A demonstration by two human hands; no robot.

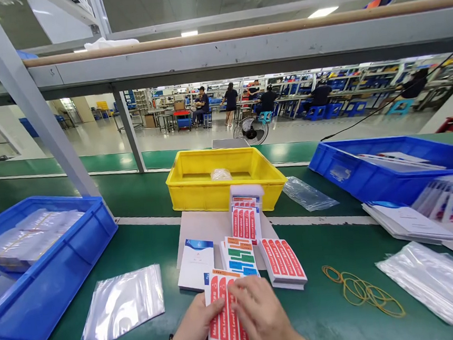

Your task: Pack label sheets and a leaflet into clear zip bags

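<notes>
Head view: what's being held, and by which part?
Red label sheets: the left hand grips their left edge, thumb on top; the right hand touches their right side.

Here your right hand [260,312] hides part of the red label sheet [224,323], cut off below; toward the left edge of the surface [322,317], the blue bin [64,287] runs out of frame.
</notes>
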